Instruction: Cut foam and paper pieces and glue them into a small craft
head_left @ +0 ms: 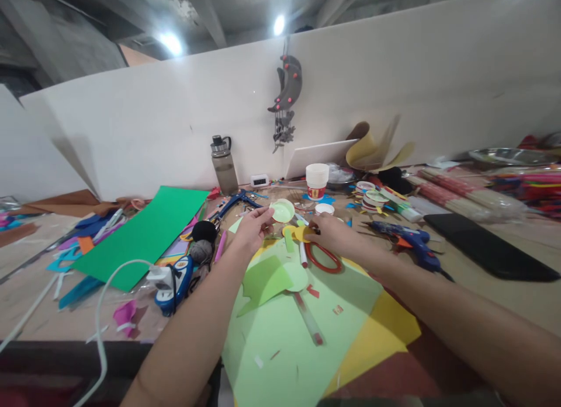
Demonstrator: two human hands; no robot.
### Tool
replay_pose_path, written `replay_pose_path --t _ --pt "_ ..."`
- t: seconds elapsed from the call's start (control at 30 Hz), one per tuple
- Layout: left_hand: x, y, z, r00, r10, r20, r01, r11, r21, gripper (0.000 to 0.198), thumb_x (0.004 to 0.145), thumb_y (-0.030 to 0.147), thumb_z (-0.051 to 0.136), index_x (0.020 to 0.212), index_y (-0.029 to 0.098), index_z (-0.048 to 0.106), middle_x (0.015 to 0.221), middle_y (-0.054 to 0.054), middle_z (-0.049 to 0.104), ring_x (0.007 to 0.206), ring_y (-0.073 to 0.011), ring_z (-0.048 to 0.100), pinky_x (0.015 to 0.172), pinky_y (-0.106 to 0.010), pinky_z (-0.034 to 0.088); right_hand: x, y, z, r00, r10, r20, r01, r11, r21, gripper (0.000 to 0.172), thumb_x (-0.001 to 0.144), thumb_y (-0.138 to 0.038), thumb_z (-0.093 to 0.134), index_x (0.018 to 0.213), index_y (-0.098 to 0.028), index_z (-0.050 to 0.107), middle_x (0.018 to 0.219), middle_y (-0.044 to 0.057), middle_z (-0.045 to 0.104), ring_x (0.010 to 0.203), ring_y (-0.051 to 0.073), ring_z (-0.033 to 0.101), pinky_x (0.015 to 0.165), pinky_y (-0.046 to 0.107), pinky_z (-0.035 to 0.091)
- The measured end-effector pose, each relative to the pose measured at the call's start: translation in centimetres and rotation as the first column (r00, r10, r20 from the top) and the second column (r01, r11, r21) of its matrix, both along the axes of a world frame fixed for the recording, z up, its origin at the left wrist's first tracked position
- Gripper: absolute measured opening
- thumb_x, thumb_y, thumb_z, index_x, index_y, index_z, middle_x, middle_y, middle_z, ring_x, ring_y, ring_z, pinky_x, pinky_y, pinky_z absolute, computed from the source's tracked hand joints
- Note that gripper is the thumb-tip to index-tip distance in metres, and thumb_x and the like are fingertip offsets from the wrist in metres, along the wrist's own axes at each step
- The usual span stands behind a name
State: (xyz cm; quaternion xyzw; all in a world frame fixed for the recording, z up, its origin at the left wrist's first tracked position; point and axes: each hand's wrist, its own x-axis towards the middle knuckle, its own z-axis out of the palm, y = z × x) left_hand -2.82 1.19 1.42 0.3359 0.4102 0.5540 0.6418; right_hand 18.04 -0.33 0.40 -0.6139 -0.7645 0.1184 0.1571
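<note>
My left hand (254,232) pinches the rim of a small pale green round cup or lid (283,211), held over the back of the green sheets. Just to its right, my right hand (326,230) has its fingers closed at some yellow round pieces (295,233). Red-handled scissors (324,258) lie beneath my right hand. A light green paper piece (267,278) and a clear pen (309,319) rest on the large pale green sheet (289,360). Behind my hands is a small white lid (325,209).
A bottle (224,167) and stacked white cups (317,180) stand at the back. A green sheet (144,237), blue power strip (175,287) and yarn balls lie left; a blue glue gun (407,240) and black phone-like slab (488,246) lie right.
</note>
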Motion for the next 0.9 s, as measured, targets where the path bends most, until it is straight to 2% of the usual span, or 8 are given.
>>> replay_pose_path --t 0.1,0.23,0.47,0.53,0.6,0.67,0.83,0.9 --pt "0.1 -0.1 -0.2 1.000 -0.017 -0.025 0.018 1.000 0.013 0.021 0.067 0.019 0.082 0.080 0.013 0.067 0.068 -0.002 0.066 0.057 -0.0086 0.058 0.053 -0.020 0.043 0.1 -0.1 -0.1 1.000 0.000 -0.030 0.000 1.000 -0.009 0.017 0.080 -0.030 0.067 0.090 -0.016 0.066 0.101 0.012 0.065 0.089 0.022 0.062 0.073 0.028 0.044" --pt "0.1 -0.1 -0.4 0.999 -0.021 -0.043 0.022 1.000 0.018 0.025 0.064 0.022 0.084 0.080 0.013 0.067 0.071 -0.002 0.068 0.059 -0.0088 0.059 0.055 -0.021 0.043 0.1 0.0 -0.3 0.996 -0.003 -0.087 -0.001 0.999 -0.043 0.017 0.079 -0.028 0.067 0.092 -0.017 0.063 0.095 0.009 0.068 0.083 0.019 0.062 0.066 0.026 0.042" --pt "0.2 -0.1 -0.4 0.998 -0.002 -0.056 0.002 1.000 0.008 0.026 0.062 0.022 0.085 0.079 0.014 0.066 0.070 -0.001 0.067 0.059 -0.0086 0.059 0.055 -0.020 0.044 0.3 0.1 -0.3 0.973 -0.082 -0.218 0.062 0.993 -0.097 0.045 0.069 -0.030 0.075 0.109 -0.017 0.058 0.089 0.006 0.068 0.073 0.018 0.061 0.055 0.025 0.036" --pt "0.2 -0.1 -0.3 0.999 -0.002 -0.052 0.002 1.000 -0.003 0.026 0.062 0.021 0.084 0.078 0.014 0.066 0.071 -0.001 0.067 0.060 -0.0093 0.060 0.055 -0.020 0.043 0.5 0.1 -0.3 0.961 -0.089 -0.262 0.064 0.993 -0.100 0.036 0.067 -0.030 0.076 0.098 -0.019 0.060 0.082 0.003 0.066 0.069 0.017 0.058 0.054 0.024 0.035" --pt "0.1 -0.1 -0.3 0.999 -0.007 -0.053 0.007 1.000 -0.003 0.025 0.063 0.021 0.084 0.079 0.014 0.066 0.071 -0.001 0.067 0.061 -0.0096 0.060 0.055 -0.021 0.044 0.7 0.2 -0.4 0.948 -0.075 -0.308 0.046 0.994 -0.100 0.021 0.068 -0.030 0.074 0.076 -0.021 0.057 0.070 -0.002 0.059 0.064 0.014 0.053 0.053 0.024 0.033" --pt "0.1 -0.1 -0.3 0.998 -0.011 -0.061 0.011 1.000 0.007 0.025 0.063 0.022 0.084 0.079 0.014 0.066 0.072 -0.001 0.067 0.061 -0.0093 0.059 0.056 -0.021 0.044 1.1 0.4 -0.5 0.932 -0.067 -0.357 0.033 0.995 -0.099 0.024 0.073 -0.031 0.068 0.062 -0.021 0.048 0.060 -0.004 0.051 0.058 0.012 0.047 0.052 0.024 0.031" --pt "0.1 -0.1 -0.5 0.997 -0.001 -0.073 0.002 1.000 0.020 0.029 0.061 0.024 0.085 0.081 0.014 0.066 0.074 -0.001 0.067 0.063 -0.0090 0.060 0.055 -0.020 0.044 2.0 0.7 0.0 0.872 -0.082 -0.482 0.061 0.996 -0.059 0.024 0.083 -0.035 0.052 0.065 -0.022 0.043 0.057 -0.005 0.045 0.055 0.012 0.044 0.052 0.025 0.034" --pt "0.1 -0.2 -0.6 0.996 0.002 -0.085 0.001 0.999 0.037 0.030 0.061 0.023 0.085 0.082 0.014 0.065 0.075 -0.001 0.066 0.063 -0.0083 0.059 0.056 -0.019 0.045 2.2 0.6 0.5 0.815 -0.072 -0.575 0.062 0.997 -0.037 0.023 0.084 -0.037 0.050 0.068 -0.023 0.043 0.058 -0.004 0.046 0.054 0.012 0.044 0.052 0.025 0.035"
